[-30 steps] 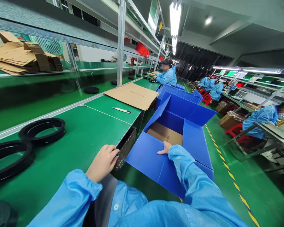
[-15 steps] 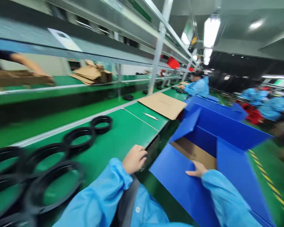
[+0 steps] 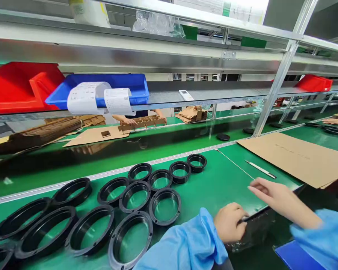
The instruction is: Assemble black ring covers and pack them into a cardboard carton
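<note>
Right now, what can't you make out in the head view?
In the head view:
Blue panel: partly cut off by the bottom edge, partly behind the right sleeve.
Lettering on the cardboard sheet: too small.
What, if anything, the left hand grips: hidden by the hand itself.
Bottom-left black ring: cut off by the picture's edge.

Black rings, green tabletop

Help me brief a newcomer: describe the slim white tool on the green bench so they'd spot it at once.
Find the green bench, then the large cardboard sheet on its right side. Between that sheet and a thin white line, just beyond the right hand, lies the slim white tool. Unlike the line, it is thicker, pen-shaped and dark at its near end.
</note>
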Motion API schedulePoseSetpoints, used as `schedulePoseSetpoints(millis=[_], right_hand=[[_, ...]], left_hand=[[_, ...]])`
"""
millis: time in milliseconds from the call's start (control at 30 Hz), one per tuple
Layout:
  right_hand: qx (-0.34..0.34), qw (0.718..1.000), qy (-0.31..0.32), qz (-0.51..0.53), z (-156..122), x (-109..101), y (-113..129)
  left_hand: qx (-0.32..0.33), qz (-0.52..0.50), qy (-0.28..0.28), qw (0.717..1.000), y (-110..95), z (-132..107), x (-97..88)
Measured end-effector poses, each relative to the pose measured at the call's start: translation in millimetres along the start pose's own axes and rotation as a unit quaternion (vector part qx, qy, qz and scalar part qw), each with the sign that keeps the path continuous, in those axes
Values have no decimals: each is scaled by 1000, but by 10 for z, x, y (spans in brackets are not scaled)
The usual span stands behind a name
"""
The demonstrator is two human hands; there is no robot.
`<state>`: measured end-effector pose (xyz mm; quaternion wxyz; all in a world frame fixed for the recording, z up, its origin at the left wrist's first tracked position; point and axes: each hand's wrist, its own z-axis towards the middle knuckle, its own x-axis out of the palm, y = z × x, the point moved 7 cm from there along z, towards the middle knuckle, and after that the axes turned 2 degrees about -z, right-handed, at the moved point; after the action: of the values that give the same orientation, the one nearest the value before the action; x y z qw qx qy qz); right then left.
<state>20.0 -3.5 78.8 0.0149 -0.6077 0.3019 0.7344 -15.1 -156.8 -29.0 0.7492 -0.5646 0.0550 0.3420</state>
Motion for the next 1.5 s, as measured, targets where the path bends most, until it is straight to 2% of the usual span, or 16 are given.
schedulePoseSetpoints(millis=[33,100,200,267,333,400,533,733,833,933,1100,1300,1500], right_hand=[[10,998,30,62,220,209,129],[91,971,44,216,621,621,213],[236,897,-26,372,1087,1156,99],[280,870,-73,399,1317,1414,4],[298,859,-113,401,1471,1585,-96],[306,852,-142,400,1546,1688,-194],[295,857,-154,394,1555,1751,-289],[250,876,-159,380,1499,1624,-209],[243,866,-170,403,1524,1569,-221],[238,849,-189,431,1581,1527,-258],[237,835,-199,455,1650,1502,-227],[209,859,-206,420,1692,1487,-207],[196,873,-190,404,1663,1554,-306]], left_hand=[[-12,-19,-28,999,-5,-7,-63],[-36,-61,-83,994,-2,-12,-185],[-92,-135,-155,974,80,10,-331],[-154,-182,-204,949,205,21,-405],[-210,-221,-248,919,333,24,-456],[-234,-241,-275,901,413,49,-488],[-236,-231,-311,891,486,174,-524],[-283,-157,-382,866,637,484,-566],[-296,-141,-383,864,714,657,-563],[-281,-134,-379,871,755,763,-561],[-256,-132,-379,880,801,789,-582],[-253,-173,-380,873,902,814,-541],[-262,-176,-383,868,863,781,-515]])
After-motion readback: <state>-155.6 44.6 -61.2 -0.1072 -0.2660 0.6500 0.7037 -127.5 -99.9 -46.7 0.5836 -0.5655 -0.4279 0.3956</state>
